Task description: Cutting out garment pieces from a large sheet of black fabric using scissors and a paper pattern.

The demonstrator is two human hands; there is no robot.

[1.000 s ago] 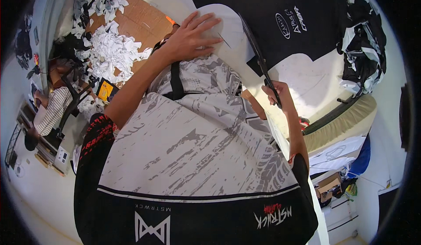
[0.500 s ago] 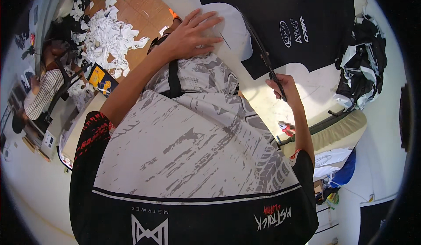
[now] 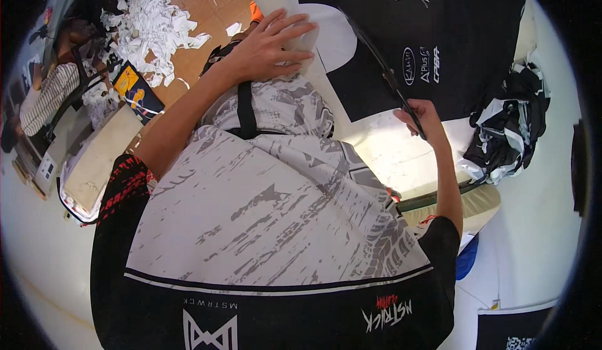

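Observation:
My right hand (image 3: 421,119) is closed around the handle end of long, dark scissors (image 3: 387,74). Their narrow blades point away and to the left, over the edge of a black printed fabric panel (image 3: 370,96) with white lettering. A rounded white area (image 3: 337,35) lies beside the blades, bordered by the black cloth; I cannot tell whether it is a separate piece. My left hand (image 3: 273,48) rests flat with fingers spread at the near left edge of the pale work surface (image 3: 401,162), left of the panel. It holds nothing.
White scraps (image 3: 153,27) are heaped on brown board at the far left, near a seated person in a striped top (image 3: 50,96). A bundle of black and white cloth (image 3: 511,127) lies at the right. A padded cream edge (image 3: 480,206) stands below it.
The black panel, scissors and right hand appear slightly farther right and lower, as the whole view has shifted. My left hand stays spread; my right hand keeps its hold on the scissors.

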